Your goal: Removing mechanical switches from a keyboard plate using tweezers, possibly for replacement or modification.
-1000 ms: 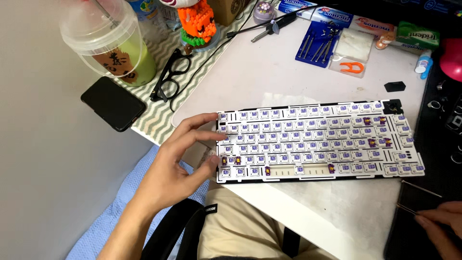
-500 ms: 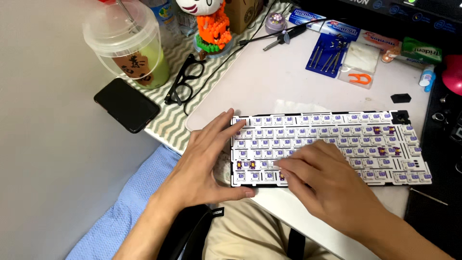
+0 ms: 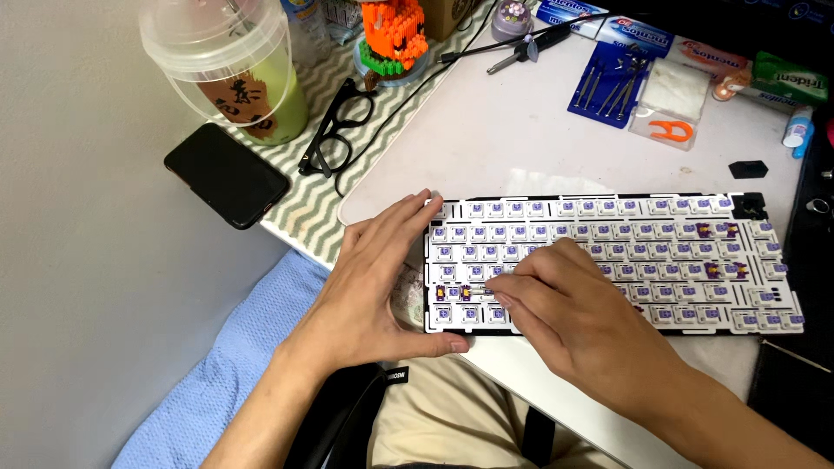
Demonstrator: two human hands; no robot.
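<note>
Left hand (image 3: pixel 373 287) braces keyboard plate (image 3: pixel 608 260) end; right hand (image 3: pixel 565 313) fingertips on lower-left switches

Two hands, left hand (image 3: pixel 369 287) and right hand (image 3: pixel 569 317), on one keyboard plate (image 3: pixel 660 260) near right; one black phone (image 3: pixel 226 174) far left; one lidded drink cup (image 3: pixel 230 65); one pair of black glasses (image 3: pixel 334 130); one orange brick figure (image 3: pixel 393 35); one blue tool pouch (image 3: pixel 608 82).

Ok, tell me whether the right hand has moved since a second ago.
Yes. The right hand has come in from the lower right corner, off the keyboard plate, leftward onto its lower left switches, beside the left hand.
</note>
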